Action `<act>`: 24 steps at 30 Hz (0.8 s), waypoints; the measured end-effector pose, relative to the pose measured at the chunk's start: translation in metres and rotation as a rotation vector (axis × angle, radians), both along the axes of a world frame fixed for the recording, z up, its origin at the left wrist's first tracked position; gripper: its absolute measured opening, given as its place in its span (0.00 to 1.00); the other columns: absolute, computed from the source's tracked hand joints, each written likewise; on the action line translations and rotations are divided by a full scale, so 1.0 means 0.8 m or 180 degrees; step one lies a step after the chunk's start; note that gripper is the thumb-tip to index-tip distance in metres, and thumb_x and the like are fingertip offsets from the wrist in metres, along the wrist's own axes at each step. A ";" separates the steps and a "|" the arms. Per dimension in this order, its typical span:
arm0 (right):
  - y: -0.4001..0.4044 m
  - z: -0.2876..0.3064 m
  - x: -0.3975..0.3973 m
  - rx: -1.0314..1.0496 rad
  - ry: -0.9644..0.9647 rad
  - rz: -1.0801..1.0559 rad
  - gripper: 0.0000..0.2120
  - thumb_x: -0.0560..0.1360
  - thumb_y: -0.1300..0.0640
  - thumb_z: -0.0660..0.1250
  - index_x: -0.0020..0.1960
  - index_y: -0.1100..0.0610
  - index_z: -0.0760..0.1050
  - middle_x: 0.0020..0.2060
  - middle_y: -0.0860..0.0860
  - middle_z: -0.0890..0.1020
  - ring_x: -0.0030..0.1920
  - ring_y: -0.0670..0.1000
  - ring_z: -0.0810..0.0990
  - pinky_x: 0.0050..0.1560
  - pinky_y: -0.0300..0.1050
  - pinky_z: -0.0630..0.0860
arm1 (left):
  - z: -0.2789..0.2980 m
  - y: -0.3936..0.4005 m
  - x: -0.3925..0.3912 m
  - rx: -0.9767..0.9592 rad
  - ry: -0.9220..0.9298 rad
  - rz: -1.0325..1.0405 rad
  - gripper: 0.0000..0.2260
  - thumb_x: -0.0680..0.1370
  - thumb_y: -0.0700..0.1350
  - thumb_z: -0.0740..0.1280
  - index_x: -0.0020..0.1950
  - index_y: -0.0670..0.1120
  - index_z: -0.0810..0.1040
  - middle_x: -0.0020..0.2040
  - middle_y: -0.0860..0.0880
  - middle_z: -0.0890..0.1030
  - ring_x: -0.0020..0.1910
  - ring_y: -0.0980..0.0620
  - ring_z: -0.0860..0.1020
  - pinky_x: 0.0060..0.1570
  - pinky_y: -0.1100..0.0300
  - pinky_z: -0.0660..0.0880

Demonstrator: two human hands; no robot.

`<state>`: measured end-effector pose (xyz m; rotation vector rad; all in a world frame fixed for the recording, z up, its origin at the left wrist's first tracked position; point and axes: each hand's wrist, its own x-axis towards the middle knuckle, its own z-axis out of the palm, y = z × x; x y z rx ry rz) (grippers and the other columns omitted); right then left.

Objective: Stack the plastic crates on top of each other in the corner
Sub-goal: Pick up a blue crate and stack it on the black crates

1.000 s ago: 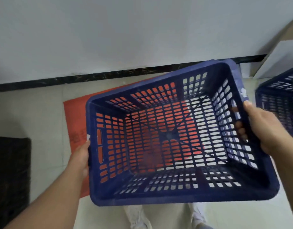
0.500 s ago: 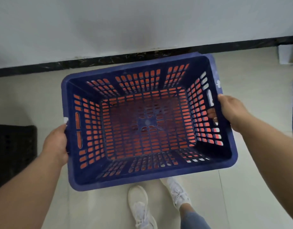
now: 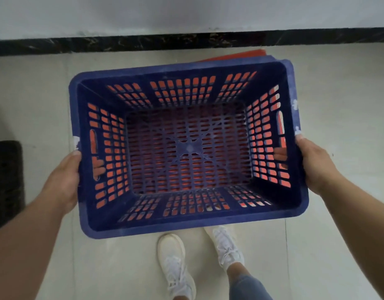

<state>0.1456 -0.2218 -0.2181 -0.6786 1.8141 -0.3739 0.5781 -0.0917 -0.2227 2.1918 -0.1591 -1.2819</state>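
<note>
Blue plastic crate (image 3: 186,226), open side up, is held level above a red mat (image 3: 236,55) near the floor's wall edge. Left hand (image 3: 62,180) and right hand (image 3: 314,167) each grip a short-side rim, fingers hooked through the handle slots.

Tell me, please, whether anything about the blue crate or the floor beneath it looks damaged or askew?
The blue crate has white scuffs on its rim beside the left hand and above the right hand. It sits slightly rotated relative to the black baseboard. No cracks show.
</note>
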 end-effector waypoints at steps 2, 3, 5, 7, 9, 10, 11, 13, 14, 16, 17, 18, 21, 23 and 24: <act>0.002 -0.005 0.010 -0.0089 0.0114 -0.0072 0.24 0.71 0.42 0.57 0.52 0.58 0.80 0.42 0.58 0.86 0.44 0.59 0.85 0.50 0.55 0.80 | -0.008 -0.001 0.001 -0.0120 -0.0057 0.0074 0.20 0.81 0.54 0.51 0.66 0.47 0.73 0.57 0.44 0.81 0.54 0.47 0.80 0.56 0.45 0.75; 0.003 -0.006 0.013 -0.0161 0.0236 -0.0032 0.24 0.68 0.43 0.57 0.50 0.59 0.80 0.40 0.58 0.85 0.42 0.59 0.84 0.49 0.55 0.80 | -0.011 0.000 0.000 -0.0174 -0.0073 0.0125 0.20 0.81 0.54 0.52 0.66 0.48 0.73 0.56 0.46 0.82 0.53 0.48 0.81 0.56 0.45 0.76; 0.005 -0.008 0.015 -0.0304 0.0390 -0.0027 0.22 0.67 0.46 0.57 0.47 0.61 0.79 0.36 0.56 0.83 0.38 0.58 0.81 0.46 0.53 0.79 | -0.019 0.004 0.000 -0.0269 -0.0080 0.0195 0.19 0.79 0.54 0.53 0.63 0.50 0.75 0.53 0.48 0.83 0.50 0.50 0.82 0.54 0.47 0.77; 0.007 -0.013 0.015 -0.0376 0.0441 -0.0094 0.18 0.72 0.49 0.56 0.46 0.61 0.77 0.34 0.55 0.81 0.34 0.55 0.78 0.41 0.49 0.77 | -0.025 0.008 -0.001 -0.0348 -0.0112 0.0231 0.17 0.79 0.54 0.54 0.60 0.50 0.77 0.49 0.49 0.84 0.43 0.54 0.83 0.49 0.52 0.78; 0.009 -0.014 0.017 -0.0366 0.0538 0.0022 0.16 0.75 0.51 0.54 0.46 0.60 0.77 0.34 0.54 0.80 0.32 0.52 0.78 0.37 0.46 0.77 | -0.027 0.009 -0.001 -0.0385 -0.0110 0.0209 0.16 0.81 0.51 0.53 0.60 0.48 0.75 0.44 0.50 0.83 0.34 0.58 0.81 0.43 0.57 0.78; 0.010 -0.014 0.017 -0.0344 0.0566 0.0022 0.16 0.76 0.52 0.54 0.46 0.59 0.77 0.34 0.54 0.80 0.32 0.53 0.78 0.36 0.45 0.77 | -0.027 0.008 -0.002 -0.0380 -0.0092 0.0208 0.15 0.81 0.51 0.53 0.60 0.47 0.74 0.41 0.51 0.82 0.31 0.59 0.80 0.40 0.59 0.78; 0.010 -0.010 0.019 -0.0301 0.0574 -0.0039 0.16 0.75 0.51 0.54 0.46 0.60 0.77 0.34 0.54 0.80 0.33 0.54 0.77 0.37 0.46 0.77 | -0.024 0.006 -0.003 -0.0373 -0.0067 0.0232 0.15 0.82 0.50 0.53 0.60 0.46 0.74 0.39 0.51 0.81 0.29 0.59 0.78 0.38 0.60 0.78; 0.002 0.004 0.025 -0.0273 0.0532 -0.0142 0.17 0.75 0.50 0.55 0.48 0.61 0.77 0.35 0.56 0.80 0.34 0.55 0.77 0.37 0.47 0.77 | -0.012 0.002 -0.002 -0.0370 -0.0051 0.0345 0.15 0.82 0.50 0.54 0.60 0.44 0.75 0.39 0.48 0.80 0.30 0.55 0.76 0.39 0.57 0.76; -0.004 0.014 0.029 -0.0284 0.0489 -0.0154 0.17 0.76 0.50 0.56 0.48 0.61 0.77 0.36 0.57 0.79 0.34 0.55 0.77 0.37 0.47 0.76 | -0.003 0.000 0.000 -0.0379 -0.0055 0.0407 0.16 0.82 0.50 0.54 0.60 0.44 0.75 0.40 0.47 0.79 0.32 0.52 0.76 0.40 0.54 0.75; -0.014 0.034 0.037 -0.0344 0.0427 -0.0083 0.17 0.77 0.50 0.56 0.49 0.61 0.77 0.38 0.59 0.79 0.34 0.56 0.76 0.36 0.47 0.75 | 0.016 -0.001 0.004 -0.0401 -0.0066 0.0511 0.15 0.81 0.50 0.55 0.58 0.44 0.76 0.41 0.46 0.79 0.34 0.49 0.74 0.42 0.52 0.74; -0.017 0.045 0.040 -0.0367 0.0418 -0.0044 0.17 0.77 0.50 0.56 0.49 0.61 0.77 0.38 0.60 0.79 0.34 0.56 0.75 0.35 0.47 0.75 | 0.028 0.003 0.006 -0.0417 -0.0052 0.0549 0.14 0.81 0.51 0.56 0.57 0.44 0.76 0.41 0.46 0.79 0.34 0.49 0.74 0.43 0.51 0.74; -0.019 0.056 0.043 -0.0392 0.0389 -0.0018 0.16 0.77 0.50 0.56 0.49 0.61 0.77 0.38 0.60 0.79 0.34 0.56 0.75 0.34 0.46 0.74 | 0.040 0.007 0.007 -0.0440 -0.0032 0.0602 0.13 0.81 0.50 0.56 0.54 0.45 0.76 0.40 0.46 0.79 0.34 0.49 0.74 0.42 0.52 0.74; -0.030 0.094 0.054 -0.0362 0.0333 0.0065 0.18 0.76 0.48 0.57 0.47 0.62 0.77 0.38 0.61 0.79 0.35 0.58 0.77 0.37 0.50 0.77 | 0.084 0.027 0.009 -0.0510 0.0005 0.0847 0.13 0.81 0.51 0.56 0.45 0.48 0.76 0.38 0.47 0.78 0.32 0.51 0.73 0.38 0.55 0.74; -0.040 0.125 0.062 -0.0368 0.0311 0.0217 0.21 0.75 0.46 0.58 0.49 0.64 0.77 0.38 0.61 0.80 0.37 0.59 0.78 0.42 0.59 0.79 | 0.117 0.037 0.011 -0.0551 -0.0017 0.1014 0.13 0.81 0.50 0.56 0.44 0.49 0.77 0.34 0.48 0.79 0.29 0.53 0.74 0.33 0.59 0.75; -0.046 0.142 0.069 -0.0397 0.0292 0.0325 0.22 0.74 0.45 0.58 0.49 0.64 0.77 0.38 0.62 0.80 0.37 0.60 0.78 0.44 0.61 0.79 | 0.136 0.041 0.013 -0.0575 -0.0034 0.1097 0.12 0.81 0.50 0.57 0.44 0.49 0.77 0.31 0.50 0.80 0.26 0.54 0.74 0.30 0.62 0.75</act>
